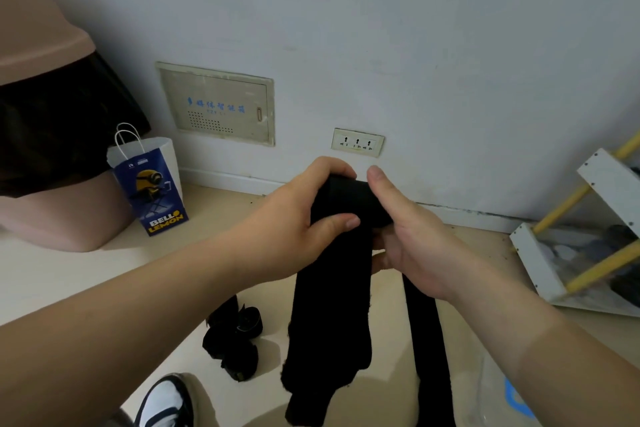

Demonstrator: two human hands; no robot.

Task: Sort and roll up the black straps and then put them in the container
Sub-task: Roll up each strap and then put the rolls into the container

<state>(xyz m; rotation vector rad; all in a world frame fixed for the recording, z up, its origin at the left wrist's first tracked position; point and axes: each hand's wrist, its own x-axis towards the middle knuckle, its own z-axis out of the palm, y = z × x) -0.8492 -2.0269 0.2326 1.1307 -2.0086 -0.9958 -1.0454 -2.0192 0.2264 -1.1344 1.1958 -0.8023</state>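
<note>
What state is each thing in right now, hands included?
Strap: partly rolled, tail hanging down.
Left hand: grips the rolled end.
Right hand: pinches the same roll, thumb on top.
Second strap: unrolled, stretched out straight.
Floor straps: rolled, lying on the floor.
Paper bag: upright, open at the top.
Wall socket: nothing plugged in.

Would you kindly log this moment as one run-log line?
phase: rolling; left hand: grips strap roll; right hand: grips it; tail: hanging; rolled straps: on floor
</note>
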